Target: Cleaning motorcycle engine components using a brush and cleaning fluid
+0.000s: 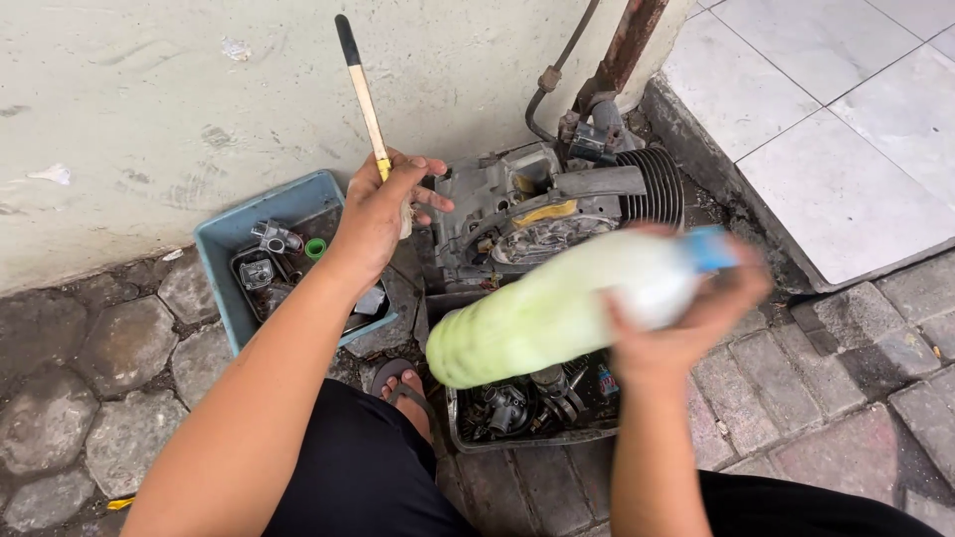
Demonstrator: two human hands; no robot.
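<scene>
The right hand (686,318) gripped a blurred pale-green bottle (557,308), best kept low over the dark parts tray (468,433), while the left hand (383,214) pinched a brush (360,89) beside the engine block (542,209).

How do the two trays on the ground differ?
The blue tray by the left hand is light blue and plainly seen; the dark tray is blackish and partly hidden under the blurred bottle in the right hand. The blue tray sits nearer the wall; the dark tray nearer the person. Both hold small metal parts.
</scene>
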